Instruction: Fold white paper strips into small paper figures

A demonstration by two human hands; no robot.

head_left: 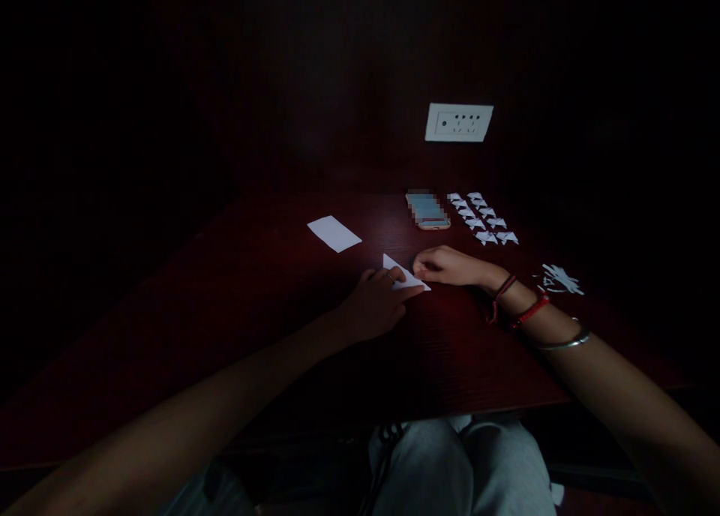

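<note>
A small white paper folded into a triangle (400,273) lies on the dark red table (270,306). My left hand (378,302) rests on the paper's left part, fingers curled and pressing it down. My right hand (447,266) lies at the paper's right edge, fingers drawn together and touching it. Red threads and a metal bangle (562,343) sit on my right wrist and forearm.
A flat white paper rectangle (334,233) lies to the far left. A phone (427,210) sits behind the hands, with several small folded white paper pieces (484,217) to its right. Paper scraps (559,279) lie at the right. A wall socket (458,122) is on the back wall.
</note>
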